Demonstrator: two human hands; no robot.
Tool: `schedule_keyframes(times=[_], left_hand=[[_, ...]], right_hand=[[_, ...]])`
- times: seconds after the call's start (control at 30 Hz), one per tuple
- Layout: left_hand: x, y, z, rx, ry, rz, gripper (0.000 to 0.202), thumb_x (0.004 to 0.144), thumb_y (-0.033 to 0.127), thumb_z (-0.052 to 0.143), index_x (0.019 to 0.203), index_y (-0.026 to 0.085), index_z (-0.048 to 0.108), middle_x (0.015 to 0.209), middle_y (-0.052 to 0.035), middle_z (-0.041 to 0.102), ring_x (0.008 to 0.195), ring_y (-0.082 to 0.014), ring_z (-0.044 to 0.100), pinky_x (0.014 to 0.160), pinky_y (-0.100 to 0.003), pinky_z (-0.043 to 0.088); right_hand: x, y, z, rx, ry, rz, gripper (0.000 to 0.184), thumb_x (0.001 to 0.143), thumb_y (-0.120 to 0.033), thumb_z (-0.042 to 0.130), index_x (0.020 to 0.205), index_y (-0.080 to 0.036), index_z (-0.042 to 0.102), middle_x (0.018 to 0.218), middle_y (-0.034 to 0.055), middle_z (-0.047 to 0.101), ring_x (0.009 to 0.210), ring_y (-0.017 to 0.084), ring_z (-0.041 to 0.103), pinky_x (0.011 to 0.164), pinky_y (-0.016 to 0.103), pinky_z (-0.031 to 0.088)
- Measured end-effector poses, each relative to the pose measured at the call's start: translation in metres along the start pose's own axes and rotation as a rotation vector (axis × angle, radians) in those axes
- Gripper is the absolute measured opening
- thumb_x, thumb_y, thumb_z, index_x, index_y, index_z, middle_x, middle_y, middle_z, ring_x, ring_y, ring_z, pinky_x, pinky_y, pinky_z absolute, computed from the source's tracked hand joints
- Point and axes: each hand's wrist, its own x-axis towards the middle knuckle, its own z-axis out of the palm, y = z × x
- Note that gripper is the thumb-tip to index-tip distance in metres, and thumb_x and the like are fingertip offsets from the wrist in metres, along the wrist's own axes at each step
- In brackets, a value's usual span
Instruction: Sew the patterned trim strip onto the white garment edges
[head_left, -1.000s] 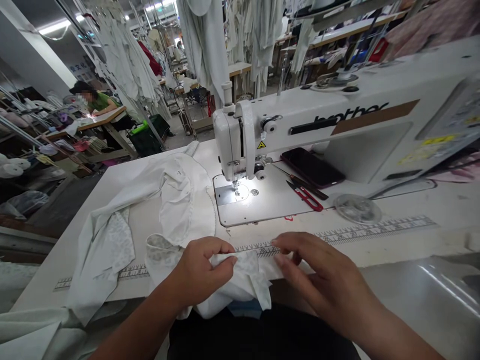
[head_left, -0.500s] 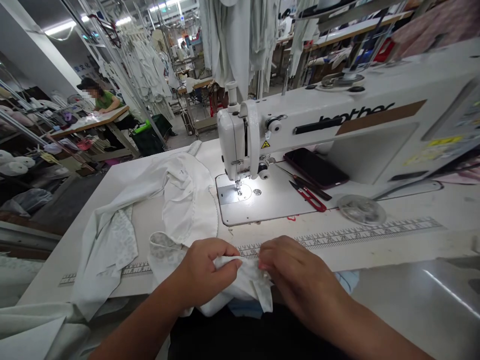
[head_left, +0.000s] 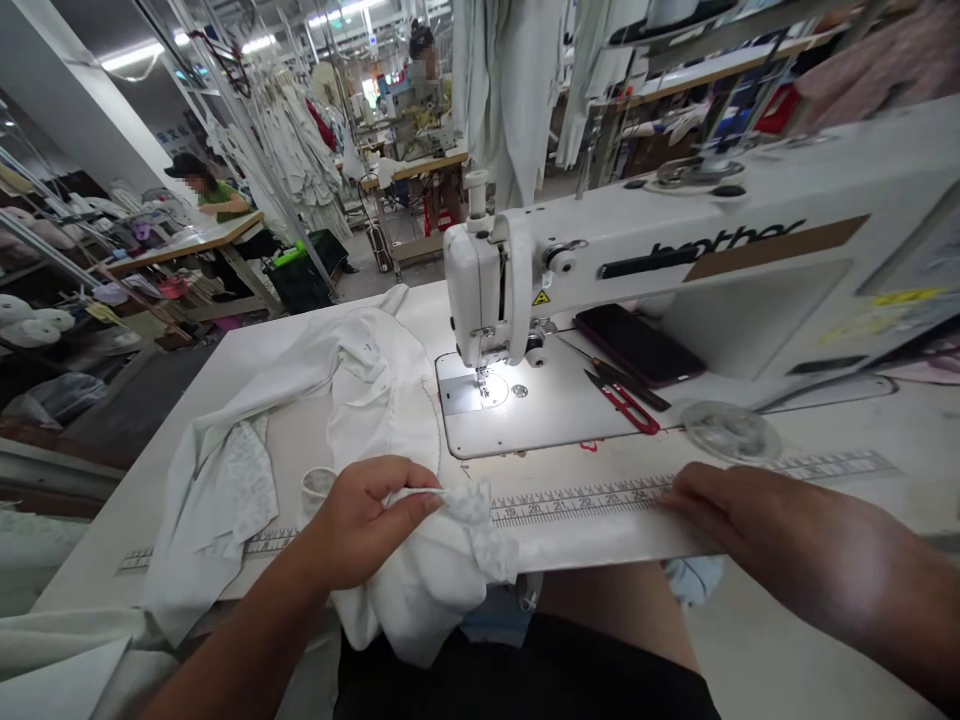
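Note:
My left hand [head_left: 379,520] is closed, thumb against forefinger, on the edge of a white garment [head_left: 427,590]. The cloth hangs over the table's front edge and my lap, with a frilled part to the right of my fingers. Farther right, my right hand [head_left: 720,505] is over the printed ruler strip [head_left: 577,502], near a round clear dish [head_left: 731,432]. Its fingers are pressed together; whatever they hold, if anything, is hidden. More of the white cloth [head_left: 382,400] lies left of the sewing machine [head_left: 480,290], whose needle area is lit and has no cloth under it.
Red-handled thread snips [head_left: 634,410], a dark slim tool [head_left: 637,388] and a phone [head_left: 637,345] lie on the machine bed, right of the needle. Garments [head_left: 502,100] hang behind. Two people work at other tables, one in a green top [head_left: 225,200].
My right hand has left the cloth and moved right, above the ruler strip. My left hand has shifted slightly left, still gripping the garment. The view has turned a little.

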Motion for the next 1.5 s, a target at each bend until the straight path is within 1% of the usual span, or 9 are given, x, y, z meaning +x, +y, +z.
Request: schedule_keyframes(times=[0.1,0.2,0.3,0.43,0.6,0.8,0.97,1.1,1.5], left_hand=[[0.005,0.001,0.007,-0.038,-0.032,0.010,0.012,0.086,0.025,0.060,0.082,0.019,0.069,0.078,-0.0005,0.069,0.073,-0.0141,0.062,0.067,-0.023,0.047],[0.005,0.006,0.013,-0.046,-0.068,0.046,0.012,0.087,0.025,0.059,0.082,0.019,0.069,0.077,-0.0004,0.068,0.072,-0.0135,0.061,0.066,-0.023,0.046],[0.003,0.011,0.014,-0.027,-0.106,0.089,0.013,0.088,0.025,0.059,0.084,0.019,0.069,0.075,0.0002,0.067,0.070,-0.0128,0.060,0.065,-0.022,0.046],[0.001,0.007,0.007,0.095,-0.084,0.141,0.013,0.089,0.025,0.058,0.085,0.020,0.070,0.072,0.0009,0.065,0.067,-0.0121,0.059,0.063,-0.023,0.044],[0.002,-0.012,0.006,0.434,0.013,0.269,0.018,0.091,0.022,0.055,0.080,0.018,0.069,0.070,-0.0017,0.062,0.070,-0.0157,0.058,0.065,-0.029,0.046],[0.004,-0.005,0.035,0.639,0.232,0.483,0.024,0.086,0.026,0.065,0.107,0.015,0.064,0.110,-0.0100,0.065,0.104,-0.0258,0.056,0.091,-0.044,0.045],[0.005,-0.005,0.052,0.469,0.223,0.588,0.006,0.089,0.019,0.060,0.086,0.016,0.064,0.077,-0.0028,0.066,0.072,-0.0154,0.059,0.066,-0.030,0.050],[0.005,-0.015,0.058,0.448,0.341,0.667,0.009,0.088,0.013,0.058,0.083,0.016,0.064,0.074,-0.0031,0.065,0.068,-0.0142,0.057,0.059,-0.027,0.048],[0.004,-0.010,0.059,0.695,0.351,0.922,0.014,0.084,0.004,0.053,0.078,0.015,0.060,0.070,-0.0023,0.063,0.064,-0.0141,0.053,0.064,-0.030,0.043]], right_hand=[[0.000,-0.015,-0.004,0.085,0.030,-0.163,0.020,0.090,-0.028,0.047,0.083,-0.024,0.065,0.087,0.0084,0.067,0.084,0.027,0.062,0.072,0.044,0.048],[0.005,-0.058,-0.007,0.352,0.169,-0.295,0.025,0.091,-0.030,0.050,0.109,-0.023,0.066,0.122,0.0105,0.061,0.114,0.029,0.053,0.096,0.049,0.043],[0.015,-0.105,-0.011,0.705,0.020,-0.287,0.036,0.092,-0.038,0.053,0.125,-0.026,0.057,0.124,0.0076,0.060,0.104,0.023,0.059,0.081,0.036,0.052],[0.024,-0.135,-0.014,0.926,-0.139,-0.347,0.015,0.093,-0.030,0.054,0.090,-0.024,0.068,0.084,-0.0002,0.068,0.076,0.015,0.063,0.065,0.025,0.049],[0.024,-0.134,-0.004,0.821,-0.005,-0.402,0.018,0.094,-0.025,0.052,0.083,-0.023,0.067,0.076,-0.0002,0.065,0.073,0.015,0.061,0.064,0.027,0.047],[0.019,-0.141,0.008,0.659,0.291,-0.582,0.015,0.093,-0.013,0.051,0.095,-0.018,0.065,0.083,0.0042,0.067,0.077,0.017,0.057,0.067,0.030,0.048],[0.015,-0.141,0.006,0.494,0.458,-0.683,0.018,0.091,-0.007,0.050,0.096,-0.015,0.065,0.086,0.0057,0.067,0.075,0.017,0.055,0.064,0.029,0.048],[0.011,-0.135,0.014,0.386,0.556,-0.702,0.017,0.090,-0.004,0.051,0.091,-0.014,0.065,0.088,0.0078,0.066,0.080,0.018,0.054,0.069,0.030,0.048],[-0.007,-0.143,-0.003,0.960,0.094,-0.266,0.015,0.091,-0.021,0.053,0.104,-0.028,0.053,0.085,-0.0003,0.060,0.065,0.012,0.057,0.058,0.025,0.051]])
